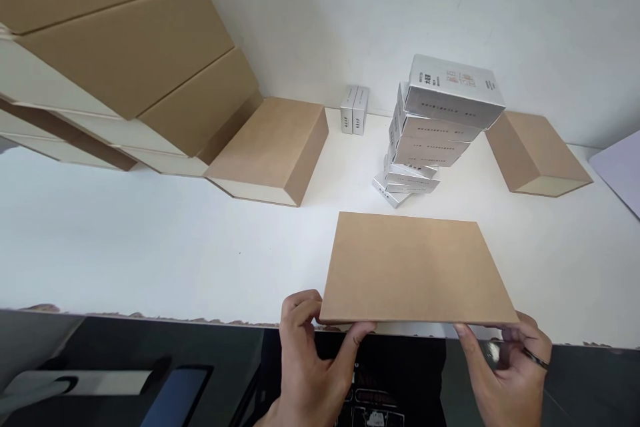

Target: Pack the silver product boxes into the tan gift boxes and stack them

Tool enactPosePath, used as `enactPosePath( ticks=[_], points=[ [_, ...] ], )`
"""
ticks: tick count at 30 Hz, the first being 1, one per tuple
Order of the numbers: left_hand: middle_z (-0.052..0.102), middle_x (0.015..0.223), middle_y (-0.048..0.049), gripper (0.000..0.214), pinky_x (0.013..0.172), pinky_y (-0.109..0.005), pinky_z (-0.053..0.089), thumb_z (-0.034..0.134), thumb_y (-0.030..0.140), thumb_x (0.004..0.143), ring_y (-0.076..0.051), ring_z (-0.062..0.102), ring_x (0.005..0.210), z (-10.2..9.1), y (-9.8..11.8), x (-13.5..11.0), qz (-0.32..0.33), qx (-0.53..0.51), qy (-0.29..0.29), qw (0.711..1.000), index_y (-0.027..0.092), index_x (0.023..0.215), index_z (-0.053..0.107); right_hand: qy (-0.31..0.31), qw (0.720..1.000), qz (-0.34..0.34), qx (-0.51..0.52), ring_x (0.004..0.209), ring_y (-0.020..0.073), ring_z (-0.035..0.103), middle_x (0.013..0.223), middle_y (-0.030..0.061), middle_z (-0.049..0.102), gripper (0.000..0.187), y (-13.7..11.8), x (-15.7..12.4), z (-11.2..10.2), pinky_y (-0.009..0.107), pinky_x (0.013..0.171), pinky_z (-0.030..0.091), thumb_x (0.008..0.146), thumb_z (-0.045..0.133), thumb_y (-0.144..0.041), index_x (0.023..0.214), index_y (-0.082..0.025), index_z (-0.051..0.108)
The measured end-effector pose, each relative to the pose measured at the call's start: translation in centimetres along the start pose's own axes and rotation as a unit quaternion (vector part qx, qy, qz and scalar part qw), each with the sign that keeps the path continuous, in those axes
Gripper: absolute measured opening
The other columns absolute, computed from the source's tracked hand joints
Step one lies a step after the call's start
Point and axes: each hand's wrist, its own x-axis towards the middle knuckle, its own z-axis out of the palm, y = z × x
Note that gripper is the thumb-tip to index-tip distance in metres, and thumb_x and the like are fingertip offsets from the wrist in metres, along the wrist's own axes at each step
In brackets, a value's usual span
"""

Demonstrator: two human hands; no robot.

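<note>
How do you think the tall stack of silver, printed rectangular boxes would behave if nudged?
The stack of silver boxes would probably tip easily, being tall and narrow. It might slide apart, as its layers sit at uneven angles with no visible binding.

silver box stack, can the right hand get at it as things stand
Probably not without letting go: the right hand is at the near right corner of the brown cardboard piece, which lies between it and the silver box stack.

A chipped-edged white table [150, 240] meets a pale wall [310, 20].
</note>
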Motion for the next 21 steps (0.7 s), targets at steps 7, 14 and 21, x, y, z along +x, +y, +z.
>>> enactPosePath(
  ticks=[7, 14, 21],
  points=[
    [0.051, 0.104, -0.0044, 0.038, 0.073, -0.024, 0.058, 0.085, 0.022, 0.084, -0.017, 0.060, 0.093, 0.0, 0.0, 0.3, 0.012, -0.009, 0.003, 1.000, 0.022, 0.109, 0.055, 0.013, 1.000, 0.001, 0.001, 0.098, 0.0178, 0.063, 0.108, 0.0045, 0.061, 0.051, -0.4, 0.0, 0.4, 0.034, 0.086, 0.050, 0.078, 0.089, -0.037, 0.110, -0.021, 0.052],
    [0.052, 0.111, -0.0067, 0.039, 0.071, -0.026, 0.059, 0.080, 0.026, 0.089, -0.019, 0.060, 0.098, 0.1, -0.1, -0.1, -0.014, 0.016, -0.015, 1.000, 0.024, 0.118, 0.053, -0.017, 0.998, 0.030, -0.045, 0.085, 0.0142, 0.060, 0.099, 0.0024, 0.059, 0.053, 1.1, -0.4, -0.4, 0.026, 0.072, 0.053, 0.076, 0.090, -0.043, 0.110, -0.020, 0.057],
    [0.054, 0.122, -0.0119, 0.047, 0.084, -0.026, 0.061, 0.071, 0.024, 0.094, -0.020, 0.063, 0.109, -0.1, 0.6, -0.4, -0.010, 0.046, -0.034, 0.998, 0.022, 0.135, 0.047, -0.135, 0.977, 0.164, -0.011, 0.096, 0.0237, 0.072, 0.112, 0.0119, 0.072, 0.059, 2.8, 0.1, -2.9, 0.030, 0.070, 0.063, 0.076, 0.091, -0.043, 0.122, -0.018, 0.064]
  ],
)
